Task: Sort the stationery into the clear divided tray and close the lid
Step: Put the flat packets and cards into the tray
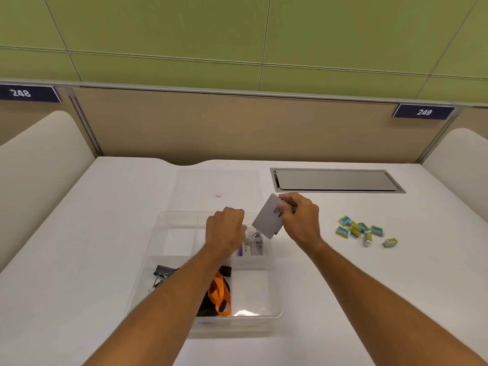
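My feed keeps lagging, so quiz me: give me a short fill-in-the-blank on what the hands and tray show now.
1. The right hand holds a grey ____.
2. The small staple boxes lie on the table, to the ____ of the clear divided tray.
3. The binder clips lie ____ the tray.
4. The strap in the tray is black and ____.

Missing words: card; right; inside; orange

Tabletop (92, 233): left side open for passage. Centre taken by clear tray (163, 262), its lid (211, 180) flat behind toward the far edge. Right side: small boxes (363, 229) scattered; recessed metal hatch (335, 180) near the far edge.
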Motion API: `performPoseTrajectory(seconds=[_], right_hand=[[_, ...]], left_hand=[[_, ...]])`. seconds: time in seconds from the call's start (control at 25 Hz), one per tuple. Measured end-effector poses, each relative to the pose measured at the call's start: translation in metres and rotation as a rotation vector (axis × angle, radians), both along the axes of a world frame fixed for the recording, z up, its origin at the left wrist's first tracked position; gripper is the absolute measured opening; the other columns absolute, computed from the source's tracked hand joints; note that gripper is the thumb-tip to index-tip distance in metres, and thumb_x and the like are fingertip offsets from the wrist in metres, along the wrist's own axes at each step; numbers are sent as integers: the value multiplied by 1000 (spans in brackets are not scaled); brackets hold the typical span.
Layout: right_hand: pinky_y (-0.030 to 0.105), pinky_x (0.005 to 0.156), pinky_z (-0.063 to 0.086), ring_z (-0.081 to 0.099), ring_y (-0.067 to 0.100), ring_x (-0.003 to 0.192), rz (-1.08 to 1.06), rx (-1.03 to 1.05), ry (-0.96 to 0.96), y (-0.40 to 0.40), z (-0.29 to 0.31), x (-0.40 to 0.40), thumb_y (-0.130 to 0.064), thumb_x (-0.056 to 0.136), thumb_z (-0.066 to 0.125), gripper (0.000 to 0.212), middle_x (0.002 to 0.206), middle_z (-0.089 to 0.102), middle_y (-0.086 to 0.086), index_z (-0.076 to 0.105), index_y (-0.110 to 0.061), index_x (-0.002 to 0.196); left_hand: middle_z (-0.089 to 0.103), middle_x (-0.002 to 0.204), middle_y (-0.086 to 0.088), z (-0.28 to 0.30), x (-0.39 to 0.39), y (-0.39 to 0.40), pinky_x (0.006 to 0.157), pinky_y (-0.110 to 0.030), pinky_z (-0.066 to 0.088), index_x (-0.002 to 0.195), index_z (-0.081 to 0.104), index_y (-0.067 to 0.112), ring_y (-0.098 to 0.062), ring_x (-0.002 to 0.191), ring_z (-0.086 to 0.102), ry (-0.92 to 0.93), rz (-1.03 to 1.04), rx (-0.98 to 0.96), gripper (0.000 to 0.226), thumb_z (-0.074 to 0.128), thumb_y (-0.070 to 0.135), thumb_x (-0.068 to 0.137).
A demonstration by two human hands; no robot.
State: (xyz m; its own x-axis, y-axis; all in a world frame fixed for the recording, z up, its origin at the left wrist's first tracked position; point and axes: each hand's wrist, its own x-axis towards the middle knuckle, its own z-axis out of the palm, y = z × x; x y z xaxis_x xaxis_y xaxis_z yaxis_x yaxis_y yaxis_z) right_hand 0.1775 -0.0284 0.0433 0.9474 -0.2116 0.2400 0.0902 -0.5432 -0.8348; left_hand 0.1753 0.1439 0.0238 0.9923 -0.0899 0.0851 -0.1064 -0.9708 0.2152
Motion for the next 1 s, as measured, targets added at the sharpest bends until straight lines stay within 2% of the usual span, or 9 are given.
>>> performPoseTrajectory(seconds=[0.12,0.2,0.36,0.48,0.56,0.76,0.88,1.0], right_hand=[[16,63,47,63,15,84,107,-69,125,16,-5,11,-10,90,56,15,90,69,0,70,-14,95],[18,62,46,63,17,87,174,-136,219,23,-10,18,-9,92,54,17,92,68,1,70,-13,96],[27,71,51,62,20,93,281,-277,347,35,-21,32,-6,92,52,21,102,69,8,70,-12,99],[32,73,56,64,24,96,324,-383,396,45,-26,35,-1,90,52,25,103,70,10,70,-13,100],[33,80,56,63,25,102,342,-440,404,51,-30,32,0,89,53,27,109,69,10,68,-13,106],[35,96,51,59,25,112,372,-395,418,53,-34,22,-3,89,53,35,122,63,12,61,-13,122],[34,103,42,53,23,122,357,-468,345,48,-29,13,-21,88,59,40,133,58,7,56,-16,128],[35,110,34,39,22,136,333,-610,255,40,-26,-1,-42,87,58,59,148,43,3,42,-21,140]], left_hand=[[64,113,-3,-2,0,21,87,-36,44,111,60,18,-23,102,60,-113,-8,75,30,51,41,94],[55,133,-3,-4,0,34,101,-38,38,127,53,20,-21,119,52,-98,18,83,39,48,43,95],[36,152,-4,-10,-3,56,113,-42,26,139,42,22,-25,138,35,-36,46,103,49,44,44,96],[24,159,-4,-11,-3,63,118,-45,17,145,34,23,-27,145,24,-4,51,102,55,42,47,96],[17,161,-4,-12,-5,65,119,-45,12,148,28,24,-27,147,18,24,52,112,59,40,50,96],[6,162,-5,-15,-9,65,119,-45,6,152,15,24,-27,149,7,49,40,104,68,37,55,95],[-1,162,-8,-18,-11,62,119,-47,2,153,7,24,-29,149,1,48,6,106,76,35,60,93],[-6,162,-8,-22,-13,56,119,-50,-1,153,0,25,-30,149,-5,42,-17,120,86,21,69,83]])
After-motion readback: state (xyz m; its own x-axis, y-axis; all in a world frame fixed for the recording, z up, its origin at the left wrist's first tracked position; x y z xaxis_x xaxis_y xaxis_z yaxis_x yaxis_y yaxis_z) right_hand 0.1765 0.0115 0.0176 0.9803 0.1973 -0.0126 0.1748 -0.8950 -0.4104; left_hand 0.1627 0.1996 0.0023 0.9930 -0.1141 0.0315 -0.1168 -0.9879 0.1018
